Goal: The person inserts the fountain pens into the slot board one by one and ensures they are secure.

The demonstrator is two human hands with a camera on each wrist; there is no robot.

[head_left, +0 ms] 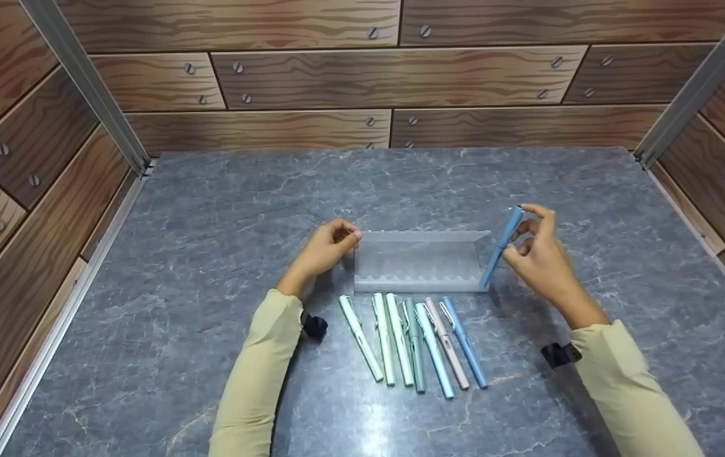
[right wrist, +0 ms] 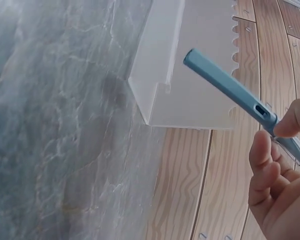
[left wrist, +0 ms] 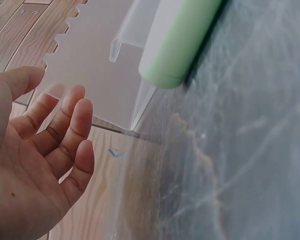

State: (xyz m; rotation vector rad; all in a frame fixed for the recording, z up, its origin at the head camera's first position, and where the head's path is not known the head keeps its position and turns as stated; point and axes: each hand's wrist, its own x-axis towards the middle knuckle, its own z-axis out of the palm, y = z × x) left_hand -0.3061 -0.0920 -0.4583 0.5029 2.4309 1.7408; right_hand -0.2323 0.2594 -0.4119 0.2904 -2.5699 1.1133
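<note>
Seven pens (head_left: 414, 346) are lying at six o'clock of the tray (head_left: 422, 286), clip ends pointing toward it, presumably for easy picking. Tray is sitting between both hands. Right hand (head_left: 543, 260), at three o'clock, is pinching a blue pen (head_left: 502, 246) by its clip end, tilted, likely leaving the barrel free. Left hand (head_left: 326, 247), at nine o'clock, is pinching the tray's edge, seemingly steadying it.
</note>
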